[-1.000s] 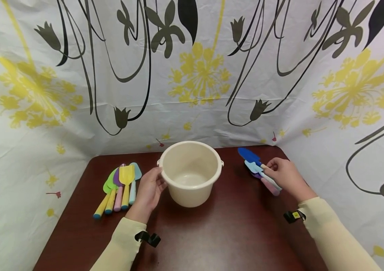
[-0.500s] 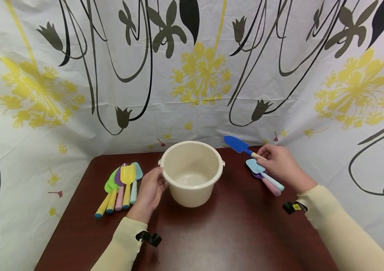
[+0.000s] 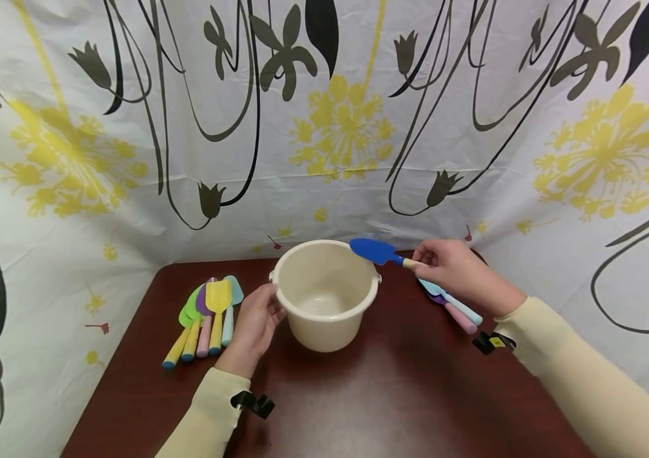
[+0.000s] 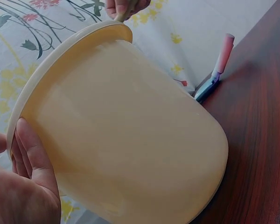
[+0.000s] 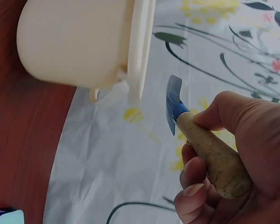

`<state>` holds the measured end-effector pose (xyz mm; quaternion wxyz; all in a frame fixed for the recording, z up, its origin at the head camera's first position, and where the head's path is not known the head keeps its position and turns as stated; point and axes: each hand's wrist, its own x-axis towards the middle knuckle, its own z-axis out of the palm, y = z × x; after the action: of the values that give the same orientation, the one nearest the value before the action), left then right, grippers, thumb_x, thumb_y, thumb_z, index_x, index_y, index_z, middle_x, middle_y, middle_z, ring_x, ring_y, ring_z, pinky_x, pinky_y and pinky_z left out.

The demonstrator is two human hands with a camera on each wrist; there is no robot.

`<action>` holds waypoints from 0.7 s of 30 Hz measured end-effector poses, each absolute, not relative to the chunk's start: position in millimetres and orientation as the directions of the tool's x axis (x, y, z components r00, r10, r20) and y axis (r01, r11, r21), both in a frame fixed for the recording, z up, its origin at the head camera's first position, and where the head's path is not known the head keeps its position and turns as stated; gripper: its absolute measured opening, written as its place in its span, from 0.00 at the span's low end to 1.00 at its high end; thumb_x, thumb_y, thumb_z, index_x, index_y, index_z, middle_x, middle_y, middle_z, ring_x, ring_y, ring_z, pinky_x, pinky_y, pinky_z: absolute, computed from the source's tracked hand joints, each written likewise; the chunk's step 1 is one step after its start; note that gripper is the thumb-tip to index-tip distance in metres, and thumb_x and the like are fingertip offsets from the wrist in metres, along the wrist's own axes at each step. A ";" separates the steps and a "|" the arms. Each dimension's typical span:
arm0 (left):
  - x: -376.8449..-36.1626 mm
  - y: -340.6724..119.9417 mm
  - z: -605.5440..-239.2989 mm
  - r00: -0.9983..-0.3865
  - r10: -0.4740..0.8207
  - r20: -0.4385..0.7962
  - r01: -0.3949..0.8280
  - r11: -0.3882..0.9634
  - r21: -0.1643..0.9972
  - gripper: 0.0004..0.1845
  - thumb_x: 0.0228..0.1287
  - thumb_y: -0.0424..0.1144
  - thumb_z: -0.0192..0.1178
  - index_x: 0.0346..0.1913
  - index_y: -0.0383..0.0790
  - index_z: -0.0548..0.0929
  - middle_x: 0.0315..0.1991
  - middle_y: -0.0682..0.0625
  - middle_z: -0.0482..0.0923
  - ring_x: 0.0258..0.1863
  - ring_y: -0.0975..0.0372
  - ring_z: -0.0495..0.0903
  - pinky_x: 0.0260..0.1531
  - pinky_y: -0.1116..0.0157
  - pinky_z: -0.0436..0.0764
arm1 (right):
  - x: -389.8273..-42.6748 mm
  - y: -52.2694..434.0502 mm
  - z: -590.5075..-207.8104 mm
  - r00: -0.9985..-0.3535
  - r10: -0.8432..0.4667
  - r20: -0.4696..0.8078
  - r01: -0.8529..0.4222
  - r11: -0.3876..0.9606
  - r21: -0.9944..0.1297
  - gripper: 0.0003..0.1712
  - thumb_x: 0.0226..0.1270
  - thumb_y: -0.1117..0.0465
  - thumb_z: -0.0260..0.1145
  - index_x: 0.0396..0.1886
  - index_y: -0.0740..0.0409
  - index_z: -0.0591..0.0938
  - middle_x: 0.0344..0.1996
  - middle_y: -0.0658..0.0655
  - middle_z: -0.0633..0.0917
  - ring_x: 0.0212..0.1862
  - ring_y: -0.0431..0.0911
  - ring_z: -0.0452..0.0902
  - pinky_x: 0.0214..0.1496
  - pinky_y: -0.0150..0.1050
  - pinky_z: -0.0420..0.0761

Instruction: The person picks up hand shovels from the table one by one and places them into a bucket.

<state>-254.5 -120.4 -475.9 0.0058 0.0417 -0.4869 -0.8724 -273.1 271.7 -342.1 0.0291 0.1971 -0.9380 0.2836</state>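
Note:
A cream plastic bucket [image 3: 324, 332] stands upright at the back middle of the table. My left hand [image 3: 252, 324] grips its rim from the left, fingers on the outer wall under the lip in the left wrist view. My right hand [image 3: 454, 270] holds a hand trowel [image 3: 374, 251] by its wooden handle [image 5: 217, 161], thumb along the top and fingers curled beneath. The trowel's blue blade points left and overlaps the bucket's right rim in the head view. Seen from the right wrist, the blade [image 5: 173, 105] is beyond the rim's height.
Two small shovels, one light blue [image 3: 461, 306] and one purple with a pink handle [image 3: 463, 319], lie below my right hand. Several toy shovels [image 3: 218, 299] in yellow, green, purple and blue fan out left of the bucket. Patterned curtain [image 3: 335, 191] encloses the dark red table [image 3: 370, 394].
My right hand has lifted the blue trowel off the other shovels and carried it left to the bucket's rim. My left hand and the bucket keep their places.

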 end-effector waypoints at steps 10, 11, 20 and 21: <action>-254.1 -120.8 -475.7 -0.996 -0.047 -0.075 -0.039 -0.528 0.849 0.15 0.83 0.36 0.60 0.59 0.26 0.83 0.38 0.44 0.83 0.32 0.61 0.82 0.36 0.69 0.86 | -285.2 238.1 -329.9 -0.829 -0.539 0.147 -0.545 0.720 -0.430 0.03 0.70 0.63 0.73 0.40 0.52 0.87 0.27 0.45 0.85 0.29 0.43 0.77 0.35 0.43 0.79; -254.0 -120.8 -475.6 -0.996 -0.047 -0.075 -0.040 -0.527 0.849 0.15 0.83 0.36 0.60 0.59 0.26 0.83 0.38 0.44 0.83 0.32 0.61 0.82 0.36 0.69 0.86 | -286.9 234.8 -329.8 -0.820 -0.554 0.148 -0.559 0.716 -0.418 0.03 0.69 0.64 0.73 0.39 0.53 0.87 0.27 0.45 0.85 0.29 0.43 0.76 0.35 0.43 0.79; -255.0 -122.1 -477.0 -0.997 -0.035 -0.073 -0.043 -0.531 0.847 0.15 0.83 0.37 0.60 0.59 0.26 0.83 0.37 0.47 0.82 0.33 0.61 0.82 0.36 0.69 0.86 | -296.1 210.7 -329.6 -0.781 -0.619 0.075 -0.602 0.716 -0.353 0.03 0.69 0.61 0.75 0.35 0.49 0.88 0.25 0.43 0.84 0.26 0.42 0.74 0.32 0.42 0.78; -255.0 -122.4 -477.1 -0.997 -0.038 -0.074 -0.043 -0.534 0.845 0.15 0.83 0.37 0.61 0.59 0.26 0.83 0.36 0.47 0.82 0.33 0.61 0.82 0.36 0.69 0.86 | -298.0 208.0 -329.8 -0.775 -0.628 0.068 -0.610 0.715 -0.341 0.03 0.69 0.60 0.75 0.35 0.48 0.88 0.25 0.43 0.83 0.26 0.42 0.74 0.32 0.42 0.78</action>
<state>-255.0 -122.4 -477.1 -0.0015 0.0417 -0.4828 -0.8747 -298.0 208.0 -329.8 -0.0266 0.3343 -0.9257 0.1748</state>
